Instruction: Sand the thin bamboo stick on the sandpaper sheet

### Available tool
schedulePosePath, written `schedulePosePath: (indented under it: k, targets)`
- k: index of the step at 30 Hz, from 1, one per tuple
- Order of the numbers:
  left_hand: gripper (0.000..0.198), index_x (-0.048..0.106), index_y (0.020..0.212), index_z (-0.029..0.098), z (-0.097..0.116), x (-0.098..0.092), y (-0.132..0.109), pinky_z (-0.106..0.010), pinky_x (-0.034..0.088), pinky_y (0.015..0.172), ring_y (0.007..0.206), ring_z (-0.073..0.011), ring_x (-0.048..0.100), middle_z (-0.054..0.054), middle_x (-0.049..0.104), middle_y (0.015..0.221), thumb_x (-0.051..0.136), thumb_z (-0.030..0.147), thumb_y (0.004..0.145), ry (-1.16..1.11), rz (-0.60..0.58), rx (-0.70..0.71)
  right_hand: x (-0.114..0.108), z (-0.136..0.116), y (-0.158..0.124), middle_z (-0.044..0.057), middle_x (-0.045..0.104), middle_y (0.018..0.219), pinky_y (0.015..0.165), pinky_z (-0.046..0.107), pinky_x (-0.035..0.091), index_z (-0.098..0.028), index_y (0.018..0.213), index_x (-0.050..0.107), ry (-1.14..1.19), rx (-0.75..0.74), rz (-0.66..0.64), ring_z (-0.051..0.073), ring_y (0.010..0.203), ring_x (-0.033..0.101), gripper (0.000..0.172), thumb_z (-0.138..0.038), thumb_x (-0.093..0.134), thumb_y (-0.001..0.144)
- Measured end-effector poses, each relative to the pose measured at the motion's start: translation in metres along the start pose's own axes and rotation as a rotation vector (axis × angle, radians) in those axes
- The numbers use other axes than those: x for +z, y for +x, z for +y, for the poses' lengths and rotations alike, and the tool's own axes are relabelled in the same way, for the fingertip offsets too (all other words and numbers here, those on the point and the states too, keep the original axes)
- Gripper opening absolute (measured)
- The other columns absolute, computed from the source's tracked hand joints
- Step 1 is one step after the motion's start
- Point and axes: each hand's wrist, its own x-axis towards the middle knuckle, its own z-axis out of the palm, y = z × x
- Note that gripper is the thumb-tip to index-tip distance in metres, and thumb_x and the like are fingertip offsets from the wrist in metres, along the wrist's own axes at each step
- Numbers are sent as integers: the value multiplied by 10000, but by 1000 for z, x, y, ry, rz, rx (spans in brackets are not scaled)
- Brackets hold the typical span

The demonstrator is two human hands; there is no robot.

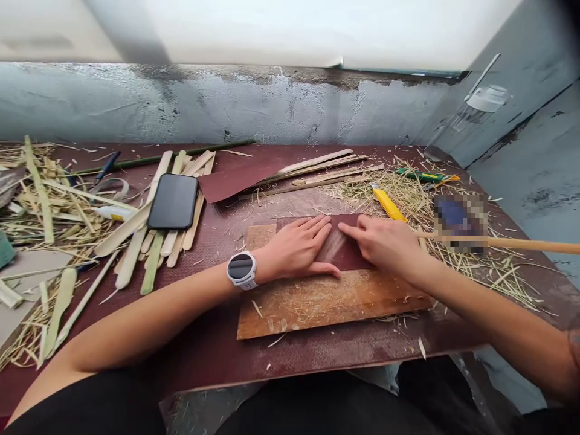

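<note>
My left hand (pixel 301 244) lies flat, fingers stretched out and thumb apart, on a dark red-brown sheet of sandpaper (pixel 348 257) with a pale, dusty worn patch. The sheet rests on a wooden board (pixel 312 305). My right hand (pixel 385 241) is closed over the sheet's right part, its index fingertip pointing toward my left fingers. A long thin wooden stick (pixel 521 243) runs out from behind my right hand toward the right edge; it lines up with the curled fingers, which hide its near end. Just beyond that hand lies a yellow utility knife (pixel 388 203).
A black phone (pixel 173 202) rests on bamboo strips (pixel 136 260) at left, among heaped shavings (pixel 27 205). Another sandpaper sheet (pixel 240 179) and more strips (pixel 321 169) lie behind. A green cutter (pixel 421 176) sits in shavings near a clear cup (pixel 483 103) at right.
</note>
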Motion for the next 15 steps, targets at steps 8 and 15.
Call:
schedulePosePath:
  k: [8,15]
  targets:
    - [1208,424,1561,-37,2,-3,1,-433,311,1297,1531,-369,445,-265,408,1643,263,949,881,7,-11,0,-3,0,-2,99,693,1039,593,327,238,-247,1479,602,-3,-40,-2,206,826,656,456,-196,456,1050]
    - [1195,420,1566,-35,2,-5,2,-431,308,1302,1543,-362,429,-265,392,1653,267,940,892,11,-41,6,1,6,-8,72,696,1028,573,316,195,-303,1469,619,79,-142,-6,180,791,648,460,-206,490,1039]
